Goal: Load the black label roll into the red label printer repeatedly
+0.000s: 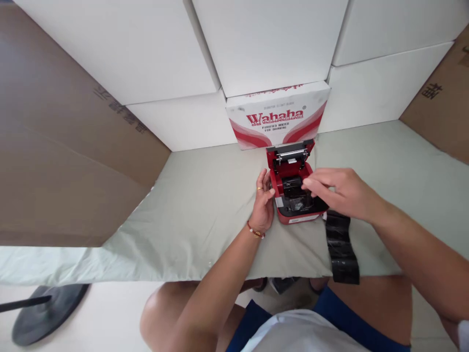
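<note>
A red label printer (280, 205) with its lid (293, 154) raised stands on the green cloth. Inside it lies a black ribbon roll (292, 184) with shiny, crinkled black film below it. My left hand (263, 198) grips the printer's left side, thumb at the upper edge and fingers along the wall. Over the right side of the opening is my right hand (331, 190), its fingertips pinched together; whatever is between them is hidden. A creased black ribbon strip (341, 244) runs from beside the printer under my right wrist and over the table's front edge.
Behind the printer a white and red Wahaha water carton (278, 117) leans against stacked white boxes (176, 122). Large brown cardboard panels (66, 146) flank the table at left and right. A round black stand base (47, 313) sits on the floor at lower left.
</note>
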Demonstrator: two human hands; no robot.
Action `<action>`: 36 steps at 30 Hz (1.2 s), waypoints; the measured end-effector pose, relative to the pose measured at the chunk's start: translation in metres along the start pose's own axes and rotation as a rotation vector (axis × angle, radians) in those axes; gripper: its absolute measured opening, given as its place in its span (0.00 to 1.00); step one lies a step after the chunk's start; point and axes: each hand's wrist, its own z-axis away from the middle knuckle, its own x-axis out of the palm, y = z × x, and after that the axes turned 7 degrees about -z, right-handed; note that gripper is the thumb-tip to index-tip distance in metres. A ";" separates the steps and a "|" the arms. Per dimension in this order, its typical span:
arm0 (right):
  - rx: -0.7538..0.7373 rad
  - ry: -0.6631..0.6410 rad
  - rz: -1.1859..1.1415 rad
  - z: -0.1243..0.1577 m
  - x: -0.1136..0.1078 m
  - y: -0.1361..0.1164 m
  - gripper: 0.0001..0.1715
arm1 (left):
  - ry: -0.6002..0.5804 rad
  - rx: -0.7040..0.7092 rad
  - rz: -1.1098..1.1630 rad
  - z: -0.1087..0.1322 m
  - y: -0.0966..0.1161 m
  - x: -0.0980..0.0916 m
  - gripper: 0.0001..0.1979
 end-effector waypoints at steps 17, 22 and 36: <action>0.282 -0.232 0.540 -0.040 -0.004 -0.019 0.14 | 0.095 -0.024 0.008 -0.013 -0.011 0.004 0.29; 0.392 -0.094 0.555 0.030 -0.076 0.020 0.21 | 0.096 -0.044 0.058 -0.013 -0.010 0.004 0.29; 0.499 -0.250 0.277 0.104 -0.006 0.056 0.22 | 0.135 -0.088 0.089 -0.010 0.004 0.002 0.28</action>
